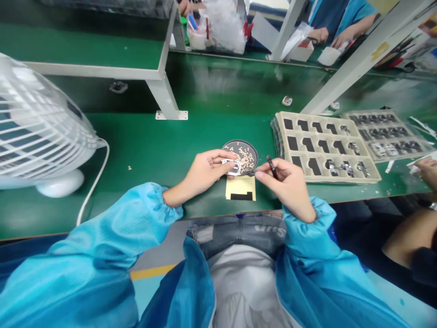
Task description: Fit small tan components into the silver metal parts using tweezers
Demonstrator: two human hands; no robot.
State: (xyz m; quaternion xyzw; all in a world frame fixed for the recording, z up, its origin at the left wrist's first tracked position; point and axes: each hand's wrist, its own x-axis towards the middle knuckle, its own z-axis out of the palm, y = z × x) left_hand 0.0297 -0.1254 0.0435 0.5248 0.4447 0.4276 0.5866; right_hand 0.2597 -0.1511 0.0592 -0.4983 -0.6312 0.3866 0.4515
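Note:
My left hand [205,172] pinches a small silver and white part [234,167] over the green bench. My right hand [288,182] is closed on black tweezers [272,166], whose tip points at that part. Just behind the part lies a round dark dish [241,151] holding several tiny pieces. Under my hands lies a yellow card [241,187] with a black strip along its near edge.
A beige tray [326,146] with dark pockets, some holding small parts, sits to the right; further trays [385,132] lie beyond it. A white fan [37,132] stands left, its cord trailing. Another person's arm [414,228] is at the right edge. A shelf post [167,98] stands behind.

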